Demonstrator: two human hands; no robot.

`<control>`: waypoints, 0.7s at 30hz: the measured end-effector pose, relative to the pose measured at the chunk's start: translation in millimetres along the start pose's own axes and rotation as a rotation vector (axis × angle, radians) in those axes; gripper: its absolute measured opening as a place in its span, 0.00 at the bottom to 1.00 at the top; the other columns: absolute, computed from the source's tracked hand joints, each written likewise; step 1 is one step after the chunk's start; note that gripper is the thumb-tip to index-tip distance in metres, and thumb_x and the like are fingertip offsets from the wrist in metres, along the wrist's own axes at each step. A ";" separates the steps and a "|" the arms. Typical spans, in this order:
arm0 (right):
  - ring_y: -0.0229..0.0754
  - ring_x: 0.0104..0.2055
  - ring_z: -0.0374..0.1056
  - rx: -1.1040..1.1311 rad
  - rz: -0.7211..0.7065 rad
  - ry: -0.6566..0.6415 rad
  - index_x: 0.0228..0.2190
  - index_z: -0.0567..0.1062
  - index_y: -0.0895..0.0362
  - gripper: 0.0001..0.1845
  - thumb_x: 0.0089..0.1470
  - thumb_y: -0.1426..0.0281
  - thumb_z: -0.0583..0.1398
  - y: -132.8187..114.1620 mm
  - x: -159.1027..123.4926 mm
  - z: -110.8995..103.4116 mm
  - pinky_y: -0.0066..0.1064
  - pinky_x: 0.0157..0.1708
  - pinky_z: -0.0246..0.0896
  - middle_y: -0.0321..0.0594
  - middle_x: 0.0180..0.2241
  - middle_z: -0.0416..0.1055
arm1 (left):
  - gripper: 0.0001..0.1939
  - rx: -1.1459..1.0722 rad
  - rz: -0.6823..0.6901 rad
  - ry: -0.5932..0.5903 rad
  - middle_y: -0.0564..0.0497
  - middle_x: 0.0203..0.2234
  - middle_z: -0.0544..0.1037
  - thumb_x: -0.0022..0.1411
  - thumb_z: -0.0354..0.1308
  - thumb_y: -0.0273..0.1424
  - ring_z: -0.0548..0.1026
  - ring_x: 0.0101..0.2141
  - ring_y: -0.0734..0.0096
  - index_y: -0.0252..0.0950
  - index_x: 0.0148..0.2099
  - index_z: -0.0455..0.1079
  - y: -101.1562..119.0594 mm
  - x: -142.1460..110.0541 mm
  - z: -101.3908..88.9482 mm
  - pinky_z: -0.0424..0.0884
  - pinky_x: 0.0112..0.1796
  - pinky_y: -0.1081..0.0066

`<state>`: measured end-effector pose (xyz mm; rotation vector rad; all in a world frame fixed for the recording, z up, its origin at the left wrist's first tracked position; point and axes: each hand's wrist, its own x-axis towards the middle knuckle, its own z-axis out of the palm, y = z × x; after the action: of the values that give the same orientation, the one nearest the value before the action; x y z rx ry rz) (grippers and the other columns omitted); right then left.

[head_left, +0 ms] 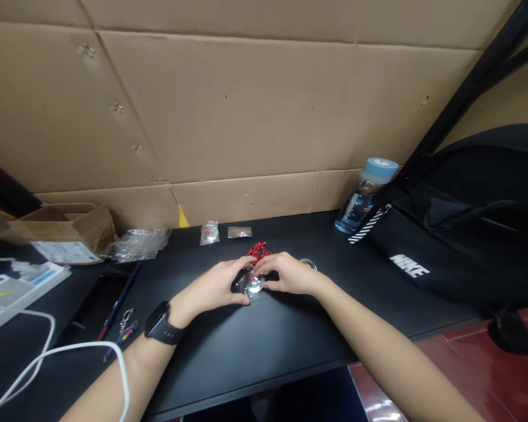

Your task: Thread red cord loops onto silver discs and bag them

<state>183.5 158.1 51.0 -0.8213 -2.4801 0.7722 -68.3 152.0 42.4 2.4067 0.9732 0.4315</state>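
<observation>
A shiny silver round piece (255,283) with a red mark lies low over the black desk, with crinkled clear plastic around its left side. My left hand (217,284), with a black watch on the wrist, curls round the plastic from the left, thumb near its lower edge. From the right, my right hand (290,274) grips the round piece between thumb and bent fingers. Just beyond my fingertips a bundle of red cord (259,251) lies on the desk. Behind my right hand, a silver ring (308,264) shows in part.
Two small clear packets, a left one (209,233) and a right one (239,232), lie near the cardboard wall. Leftward are plastic bags (141,244), a cardboard box (66,231), a pen (119,302) and a white cable (83,346). A bottle (365,196) and black bag (457,234) stand right.
</observation>
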 end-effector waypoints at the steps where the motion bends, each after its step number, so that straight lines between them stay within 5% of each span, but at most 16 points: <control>1: 0.44 0.46 0.77 0.015 0.014 0.009 0.43 0.83 0.55 0.13 0.54 0.74 0.69 0.4 1.2 1.9 0.32 0.51 0.69 0.43 0.45 0.81 | 0.45 -0.010 0.004 -0.001 0.47 0.61 0.73 0.51 0.76 0.35 0.74 0.58 0.54 0.46 0.67 0.60 1.0 0.3 -0.7 0.70 0.57 0.58; 6: 0.42 0.40 0.77 0.062 0.071 0.092 0.37 0.83 0.56 0.12 0.48 0.69 0.74 1.7 6.6 9.8 0.30 0.43 0.69 0.39 0.37 0.81 | 0.44 -0.034 0.016 -0.011 0.45 0.58 0.76 0.51 0.76 0.35 0.76 0.56 0.51 0.46 0.66 0.60 1.5 0.6 -3.0 0.72 0.55 0.56; 13: 0.45 0.50 0.77 0.042 -0.009 -0.006 0.41 0.83 0.55 0.08 0.58 0.71 0.68 5.7 2.0 -0.8 0.33 0.55 0.66 0.43 0.45 0.82 | 0.43 -0.058 0.016 -0.001 0.45 0.60 0.75 0.52 0.75 0.36 0.76 0.57 0.52 0.46 0.66 0.61 0.4 0.3 -3.1 0.71 0.56 0.57; 21: 0.40 0.33 0.78 0.136 0.134 0.197 0.30 0.77 0.59 0.17 0.42 0.68 0.77 7.6 17.3 22.5 0.27 0.36 0.70 0.38 0.32 0.78 | 0.45 -0.122 0.012 -0.019 0.46 0.53 0.80 0.56 0.73 0.37 0.79 0.53 0.57 0.46 0.70 0.55 -1.4 1.7 -5.0 0.72 0.53 0.62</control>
<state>161.8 165.9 32.7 -0.9706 -2.1924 0.8523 -70.2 155.8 45.9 2.3038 0.8983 0.4580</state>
